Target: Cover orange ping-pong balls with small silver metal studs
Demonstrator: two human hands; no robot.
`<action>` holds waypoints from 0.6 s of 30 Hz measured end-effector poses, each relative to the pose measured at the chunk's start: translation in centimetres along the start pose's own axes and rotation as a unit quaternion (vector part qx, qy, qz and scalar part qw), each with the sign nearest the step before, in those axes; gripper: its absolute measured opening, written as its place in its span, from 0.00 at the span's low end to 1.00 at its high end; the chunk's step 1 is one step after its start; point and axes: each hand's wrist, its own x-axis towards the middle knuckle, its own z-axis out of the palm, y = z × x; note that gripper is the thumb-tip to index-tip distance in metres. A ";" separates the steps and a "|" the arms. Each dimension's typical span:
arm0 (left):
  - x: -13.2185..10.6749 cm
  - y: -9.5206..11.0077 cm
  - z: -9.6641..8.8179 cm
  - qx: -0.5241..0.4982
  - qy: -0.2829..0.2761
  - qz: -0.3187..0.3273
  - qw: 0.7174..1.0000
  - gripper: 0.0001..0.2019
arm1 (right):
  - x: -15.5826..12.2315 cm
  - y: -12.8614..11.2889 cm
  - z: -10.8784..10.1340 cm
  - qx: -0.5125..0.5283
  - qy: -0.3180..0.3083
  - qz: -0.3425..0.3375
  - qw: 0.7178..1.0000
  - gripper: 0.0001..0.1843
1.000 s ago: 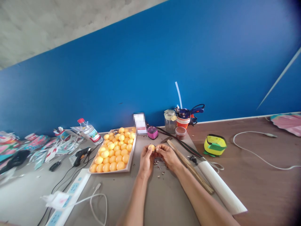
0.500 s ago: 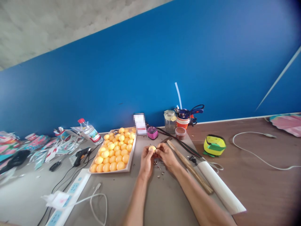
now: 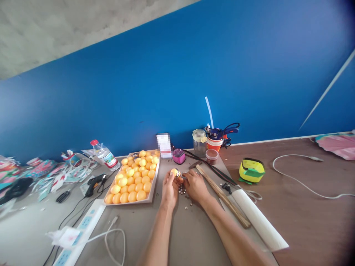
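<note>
My left hand (image 3: 169, 188) is closed round a small orange ball (image 3: 174, 172), held up at its fingertips over the grey table (image 3: 144, 229). My right hand (image 3: 195, 184) is pinched against the right side of the same ball, where a small metal piece (image 3: 179, 173) shows. Several tiny metal bits (image 3: 183, 192) lie scattered on the table just below both hands. A tray (image 3: 151, 197) full of several more orange balls (image 3: 133, 181) stands directly left of my left hand.
Thin sticks (image 3: 222, 194) and a white roll (image 3: 257, 220) lie right of my right arm. Behind stand a pink box (image 3: 179, 156), jar (image 3: 199, 142), cup of tools (image 3: 215, 142). A yellow case (image 3: 252, 170), bottle (image 3: 104, 155), glue gun (image 3: 94, 183), power strip (image 3: 80, 229), cables.
Both hands with the ball have shifted slightly left and away from me; the left hand has turned the ball a little higher. The small metal piece now shows beside it.
</note>
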 end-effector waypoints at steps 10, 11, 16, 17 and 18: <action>0.0 -0.2 -0.2 0.011 0.009 0.006 1.000 0.12 | -0.5 -0.9 -0.1 -0.184 -0.070 -0.018 0.980 0.11; 0.0 -0.3 -0.2 0.010 0.008 0.007 1.000 0.12 | -0.5 -0.8 -0.1 -0.181 -0.064 -0.017 0.981 0.11; 0.2 -0.4 -0.4 0.006 0.016 0.007 1.000 0.12 | -0.4 -0.5 0.1 -0.149 -0.011 -0.004 0.989 0.11; 0.2 -0.4 -0.4 0.003 0.019 0.005 1.000 0.12 | -0.3 -0.5 0.1 -0.135 0.004 0.006 0.991 0.12; 0.2 -0.4 -0.4 0.000 0.020 0.001 1.000 0.13 | -0.3 -0.4 0.1 -0.118 0.019 0.017 0.993 0.12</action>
